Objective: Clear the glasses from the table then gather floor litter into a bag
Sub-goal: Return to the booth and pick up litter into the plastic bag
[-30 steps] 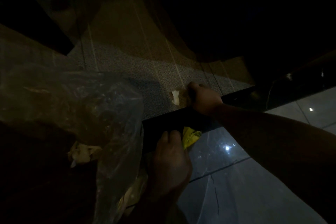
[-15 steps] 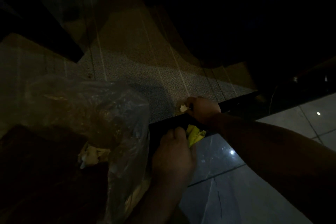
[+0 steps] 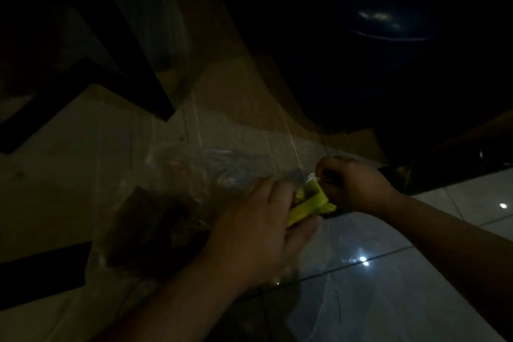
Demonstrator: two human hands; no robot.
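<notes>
Dim tiled floor (image 3: 388,300); left hand (image 3: 258,233) grips yellow wrapper (image 3: 308,204) (by clear bag (image 3: 172,203)); right hand (image 3: 352,186) pinches white scrap (image 3: 312,176)

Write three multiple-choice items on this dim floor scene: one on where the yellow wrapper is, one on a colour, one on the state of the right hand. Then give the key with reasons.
1. Where is the yellow wrapper?
A. Flat on the tiles, far from both hands
B. Between the left hand and the right hand, at the mouth of the clear plastic bag
C. On top of the dark blue round object

2. What colour is the small scrap at the right hand's fingertips?
A. Whitish
B. Red
C. Bright blue

3. How is the right hand?
A. Spread open, palm up
B. Out of view
C. Fingers pinched on the small scrap

Key: 1 B, the wrapper shows in the gap between the two hands beside the bag. 2 A, a pale fleck shows at the fingertips. 3 C, the fingers are curled together around it.
</notes>
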